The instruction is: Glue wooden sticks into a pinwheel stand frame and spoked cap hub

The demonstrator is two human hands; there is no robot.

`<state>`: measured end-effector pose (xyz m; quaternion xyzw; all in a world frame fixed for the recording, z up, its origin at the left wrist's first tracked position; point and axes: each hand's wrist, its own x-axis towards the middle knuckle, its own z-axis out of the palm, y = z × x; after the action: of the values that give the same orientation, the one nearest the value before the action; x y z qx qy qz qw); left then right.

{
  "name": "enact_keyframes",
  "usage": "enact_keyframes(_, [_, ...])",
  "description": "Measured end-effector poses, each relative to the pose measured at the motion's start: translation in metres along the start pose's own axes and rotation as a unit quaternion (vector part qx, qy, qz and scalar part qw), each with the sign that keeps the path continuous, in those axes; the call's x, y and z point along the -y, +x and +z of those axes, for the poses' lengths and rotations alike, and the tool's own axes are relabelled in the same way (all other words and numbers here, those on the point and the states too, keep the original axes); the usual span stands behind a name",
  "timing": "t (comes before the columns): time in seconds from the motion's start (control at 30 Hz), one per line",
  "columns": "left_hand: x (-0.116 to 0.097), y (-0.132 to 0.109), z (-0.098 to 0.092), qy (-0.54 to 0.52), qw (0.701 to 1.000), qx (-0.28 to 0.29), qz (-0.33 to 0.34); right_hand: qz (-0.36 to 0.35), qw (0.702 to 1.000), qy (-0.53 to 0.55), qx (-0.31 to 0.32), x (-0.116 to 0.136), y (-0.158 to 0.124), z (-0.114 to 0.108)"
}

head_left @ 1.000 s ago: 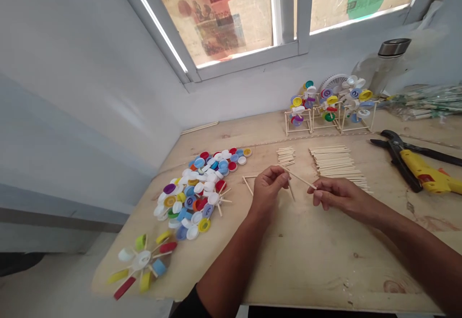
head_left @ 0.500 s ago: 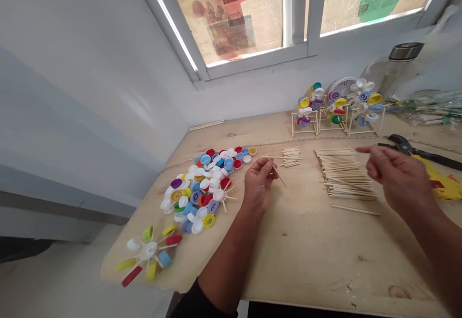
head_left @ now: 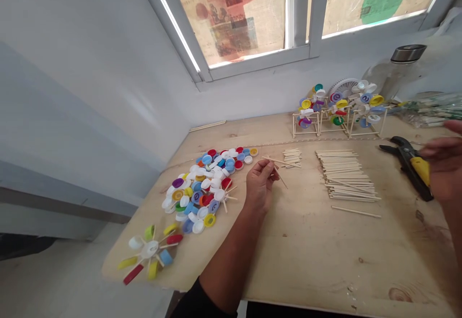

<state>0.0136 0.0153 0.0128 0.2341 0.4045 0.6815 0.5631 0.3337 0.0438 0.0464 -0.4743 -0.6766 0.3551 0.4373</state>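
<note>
Tabletop (head_left: 306, 260): pale wood beneath your arms, marked with dark knots.
Held sticks (head_left: 281, 178): thin, straight, light wood; one slants down toward you, another runs rightward, its tip over the short sticks (head_left: 291, 154).
Long sticks (head_left: 346, 173): slender wooden rods laid side by side in a ridged row.
Loose stick (head_left: 356, 211): single rod, just on your side of that row.
Caps (head_left: 205, 184): round, shallow plastic, glossy, many colours, heaped left of your left hand.
Cap wheel (head_left: 149, 249): stick spokes round a white hub, caps at their ends.
Left hand (head_left: 260, 183): your thumb and fingertips pinch the held sticks above the table.
Right hand (head_left: 445, 164): cut by the frame edge, over the yellow tool (head_left: 420, 170); you cannot tell its grip.
Between your hands: short sticks near the left, long sticks midway, loose stick below them.
</note>
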Motion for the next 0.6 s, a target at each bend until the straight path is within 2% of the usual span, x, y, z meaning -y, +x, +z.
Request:
enact_keyframes(0.03, [0.000,0.000,0.000,0.001,1.000,-0.001,-0.001,-0.011,0.994,0.038,-0.098,0.005,0.000,0.008])
enact_keyframes(0.07, [0.000,0.000,0.000,0.003,1.000,-0.001,-0.002,0.003,0.993,0.058,-0.105,0.010,0.000,0.016])
enact_keyframes(0.1, [-0.001,-0.001,0.000,0.005,1.000,-0.001,-0.002,0.021,0.996,0.049,-0.067,0.014,0.000,0.024])
enact_keyframes(0.17, [-0.001,-0.002,0.001,0.009,1.000,0.000,-0.001,0.065,0.990,0.020,0.125,0.021,-0.003,0.035])
enact_keyframes(0.23, [0.000,-0.002,0.002,0.014,1.000,0.003,0.001,0.095,0.944,0.004,0.315,0.025,-0.006,0.042])
enact_keyframes(0.27, [0.000,-0.003,0.002,0.017,1.000,0.006,0.000,0.104,0.919,0.004,0.379,0.025,-0.008,0.044])
enact_keyframes(0.33, [0.001,-0.004,0.003,0.025,1.000,0.012,0.000,0.114,0.885,0.003,0.451,0.026,-0.011,0.047])
enact_keyframes(0.47, [0.004,-0.004,0.004,0.040,0.999,0.019,0.004,0.104,0.873,-0.026,0.476,0.025,-0.012,0.054])
enact_keyframes(0.6, [0.007,-0.005,0.004,0.051,0.998,0.025,0.006,0.085,0.902,-0.047,0.420,0.018,-0.009,0.054])
